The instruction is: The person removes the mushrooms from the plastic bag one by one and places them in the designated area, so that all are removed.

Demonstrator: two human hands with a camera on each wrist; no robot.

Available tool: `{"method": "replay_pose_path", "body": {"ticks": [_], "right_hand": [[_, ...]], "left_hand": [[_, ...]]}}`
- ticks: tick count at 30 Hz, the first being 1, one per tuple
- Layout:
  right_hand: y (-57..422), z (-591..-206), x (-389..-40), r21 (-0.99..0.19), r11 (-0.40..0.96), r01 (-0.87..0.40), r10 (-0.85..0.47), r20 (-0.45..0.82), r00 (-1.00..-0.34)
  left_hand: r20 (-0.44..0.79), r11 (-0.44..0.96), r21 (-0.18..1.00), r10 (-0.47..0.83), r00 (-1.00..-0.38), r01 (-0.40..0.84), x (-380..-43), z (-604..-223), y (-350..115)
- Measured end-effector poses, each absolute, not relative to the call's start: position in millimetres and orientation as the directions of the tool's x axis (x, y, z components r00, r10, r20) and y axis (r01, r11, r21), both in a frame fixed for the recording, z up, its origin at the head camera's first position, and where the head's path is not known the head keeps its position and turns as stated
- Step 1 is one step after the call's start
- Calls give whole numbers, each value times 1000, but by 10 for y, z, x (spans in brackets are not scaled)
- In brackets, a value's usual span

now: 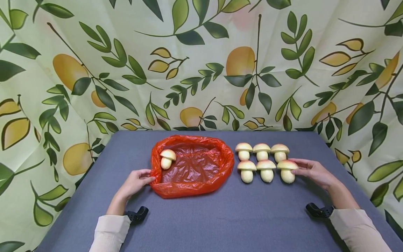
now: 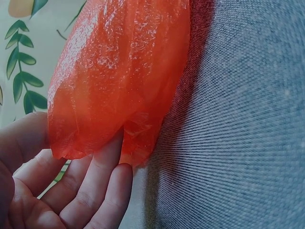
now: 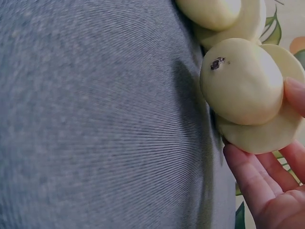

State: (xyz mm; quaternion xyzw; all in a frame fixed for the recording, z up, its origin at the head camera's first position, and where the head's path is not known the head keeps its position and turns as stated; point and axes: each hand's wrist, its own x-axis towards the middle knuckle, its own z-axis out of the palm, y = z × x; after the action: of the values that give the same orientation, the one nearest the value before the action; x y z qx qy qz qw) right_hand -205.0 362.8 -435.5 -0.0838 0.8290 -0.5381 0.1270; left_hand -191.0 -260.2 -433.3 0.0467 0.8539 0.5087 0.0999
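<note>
A red plastic bag (image 1: 192, 190) lies with its mouth spread wide and its rim rolled outward. One toy mushroom (image 1: 168, 158) is inside it at the left. My left hand (image 1: 138, 181) pinches the bag's left edge; in the left wrist view, the thumb and fingers (image 2: 102, 167) are on either side of the red film. To the right of the bag, toy mushrooms with pale stems and reddish-yellow caps stand in two rows of three. My right hand (image 1: 315, 171) grips the front-right mushroom (image 1: 287, 171) by its cap, thumb and fingers around it, as the right wrist view shows.
Beside the held mushroom stand the front-middle mushroom (image 1: 266, 170) and front-left mushroom (image 1: 247, 170), with the back row (image 1: 261, 151) just behind. A grey-blue cloth (image 1: 220, 224) covers the table. A leaf-and-fruit patterned curtain (image 1: 201, 70) rises behind and at both sides.
</note>
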Motion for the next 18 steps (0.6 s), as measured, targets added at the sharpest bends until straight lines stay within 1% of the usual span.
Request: {"method": "replay_pose_path", "body": {"ticks": [9, 18], "right_hand": [[3643, -4423, -2060, -912, 409, -41, -321, -101, -942], [3603, -4373, -2056, -887, 460, 22, -278, -168, -946]], "left_hand": [[-124, 478, 878, 176, -977, -25, -1920, -4343, -2600], [-127, 481, 876, 179, -976, -26, -1913, -4334, -2603]]}}
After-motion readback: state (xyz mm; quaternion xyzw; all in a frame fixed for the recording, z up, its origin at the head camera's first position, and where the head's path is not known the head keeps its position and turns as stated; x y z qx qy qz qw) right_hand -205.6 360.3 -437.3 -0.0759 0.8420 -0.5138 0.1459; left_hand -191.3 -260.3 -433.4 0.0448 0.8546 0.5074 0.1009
